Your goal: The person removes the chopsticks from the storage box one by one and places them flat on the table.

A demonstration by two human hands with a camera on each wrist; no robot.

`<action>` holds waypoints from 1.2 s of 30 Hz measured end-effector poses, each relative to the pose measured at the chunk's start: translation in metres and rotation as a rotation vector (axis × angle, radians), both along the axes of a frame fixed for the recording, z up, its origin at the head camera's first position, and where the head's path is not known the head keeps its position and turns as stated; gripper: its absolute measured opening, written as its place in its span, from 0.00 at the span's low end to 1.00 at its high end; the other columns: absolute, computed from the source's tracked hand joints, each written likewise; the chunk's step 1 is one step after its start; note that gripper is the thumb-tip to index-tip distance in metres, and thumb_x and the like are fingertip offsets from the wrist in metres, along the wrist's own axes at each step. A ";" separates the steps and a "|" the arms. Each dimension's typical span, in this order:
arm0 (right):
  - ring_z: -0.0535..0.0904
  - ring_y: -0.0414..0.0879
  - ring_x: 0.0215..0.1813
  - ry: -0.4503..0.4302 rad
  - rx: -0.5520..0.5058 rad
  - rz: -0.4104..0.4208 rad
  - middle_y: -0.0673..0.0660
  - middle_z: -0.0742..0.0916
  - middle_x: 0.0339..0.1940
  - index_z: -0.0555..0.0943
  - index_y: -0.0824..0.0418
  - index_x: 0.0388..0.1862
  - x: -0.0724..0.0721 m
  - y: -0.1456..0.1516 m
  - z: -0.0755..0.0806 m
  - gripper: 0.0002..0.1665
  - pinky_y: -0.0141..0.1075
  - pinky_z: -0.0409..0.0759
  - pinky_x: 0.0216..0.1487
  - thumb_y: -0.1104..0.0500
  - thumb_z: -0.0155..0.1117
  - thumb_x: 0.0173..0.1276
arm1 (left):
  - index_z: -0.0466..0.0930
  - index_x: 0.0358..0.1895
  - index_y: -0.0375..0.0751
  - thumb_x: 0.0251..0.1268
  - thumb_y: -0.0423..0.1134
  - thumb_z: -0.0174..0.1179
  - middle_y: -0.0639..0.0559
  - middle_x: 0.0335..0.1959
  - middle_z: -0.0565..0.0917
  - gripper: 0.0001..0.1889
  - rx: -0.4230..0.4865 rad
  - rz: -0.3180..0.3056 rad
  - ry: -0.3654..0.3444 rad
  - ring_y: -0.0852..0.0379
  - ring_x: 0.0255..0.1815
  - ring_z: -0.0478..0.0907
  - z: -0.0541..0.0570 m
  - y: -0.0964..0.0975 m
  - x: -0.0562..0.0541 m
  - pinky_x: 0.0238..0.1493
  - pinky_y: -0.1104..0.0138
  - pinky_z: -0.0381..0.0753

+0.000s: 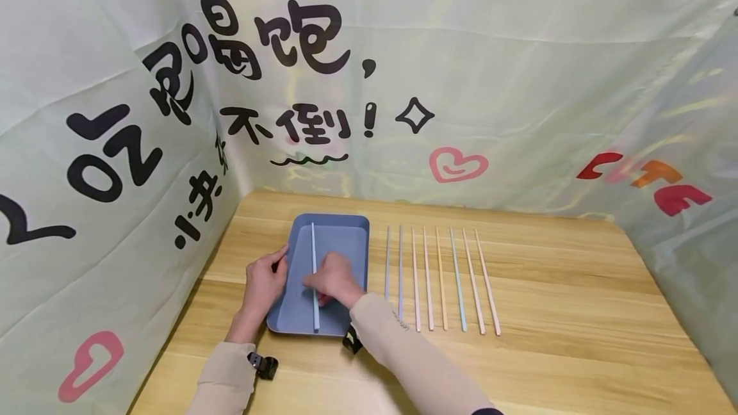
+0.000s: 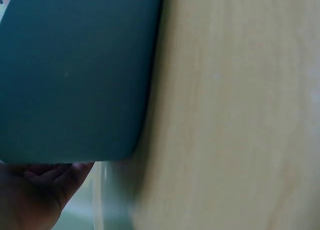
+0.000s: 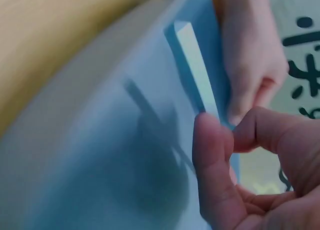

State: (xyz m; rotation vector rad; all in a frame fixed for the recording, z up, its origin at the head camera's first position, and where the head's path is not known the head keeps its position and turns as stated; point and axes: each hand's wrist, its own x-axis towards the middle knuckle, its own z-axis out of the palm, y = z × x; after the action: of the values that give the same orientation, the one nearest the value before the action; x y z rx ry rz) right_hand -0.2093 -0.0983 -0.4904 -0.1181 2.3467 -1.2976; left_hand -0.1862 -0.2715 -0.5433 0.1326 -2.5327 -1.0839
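My right hand point(image 1: 334, 277) is over a blue-grey rectangular tray point(image 1: 352, 235) and pinches a light blue chopstick point(image 1: 314, 245) between thumb and fingers. That chopstick runs lengthwise along the tray's left half. In the right wrist view, its square end point(image 3: 184, 28) points away from the pinching fingertips point(image 3: 207, 132), and a shadow falls on the tray floor. My left hand point(image 1: 266, 280) grips the tray's left edge. The left wrist view shows the tray's outer side point(image 2: 75, 80) close up, with part of the left hand point(image 2: 37, 195) at its edge.
Several chopsticks lie in a spaced row right of the tray, among them a purple one point(image 1: 400, 261), an orange one point(image 1: 441, 280) and a teal one point(image 1: 458, 280). The wooden table point(image 1: 565, 312) meets printed cloth walls point(image 1: 519, 114) at the back and sides.
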 end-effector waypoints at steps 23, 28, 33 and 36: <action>0.81 0.43 0.15 0.013 -0.107 -0.102 0.56 0.84 0.16 0.81 0.65 0.31 -0.013 0.108 0.021 0.08 0.41 0.88 0.27 0.64 0.73 0.63 | 0.83 0.64 0.34 0.75 0.31 0.60 0.32 0.58 0.87 0.18 -0.020 0.016 -0.035 0.46 0.39 0.85 0.001 0.001 0.002 0.34 0.65 0.82; 0.82 0.45 0.16 0.031 -0.055 -0.157 0.58 0.85 0.17 0.81 0.65 0.31 -0.017 0.141 0.019 0.07 0.42 0.88 0.28 0.64 0.72 0.65 | 0.83 0.64 0.34 0.75 0.31 0.61 0.32 0.58 0.87 0.17 -0.009 0.012 -0.036 0.45 0.38 0.85 0.001 0.003 0.001 0.34 0.64 0.83; 0.83 0.46 0.17 0.044 -0.007 -0.191 0.57 0.85 0.17 0.82 0.64 0.30 -0.019 0.168 0.017 0.07 0.43 0.89 0.29 0.63 0.71 0.66 | 0.84 0.64 0.34 0.75 0.30 0.61 0.32 0.57 0.87 0.17 -0.012 0.013 -0.025 0.44 0.41 0.86 0.000 0.003 0.002 0.39 0.57 0.86; 0.82 0.45 0.17 0.052 0.015 -0.201 0.57 0.85 0.17 0.82 0.65 0.31 -0.020 0.183 0.015 0.06 0.42 0.89 0.29 0.64 0.70 0.66 | 0.84 0.63 0.33 0.74 0.29 0.61 0.31 0.56 0.87 0.17 -0.017 0.012 0.004 0.42 0.42 0.87 0.000 0.003 0.002 0.39 0.54 0.87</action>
State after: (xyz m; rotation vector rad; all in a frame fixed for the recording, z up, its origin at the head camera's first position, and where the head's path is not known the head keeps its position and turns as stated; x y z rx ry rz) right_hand -0.2296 0.0844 -0.4756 0.0928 2.4630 -1.3849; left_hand -0.1841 -0.2689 -0.5437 0.1410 -2.5340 -1.0569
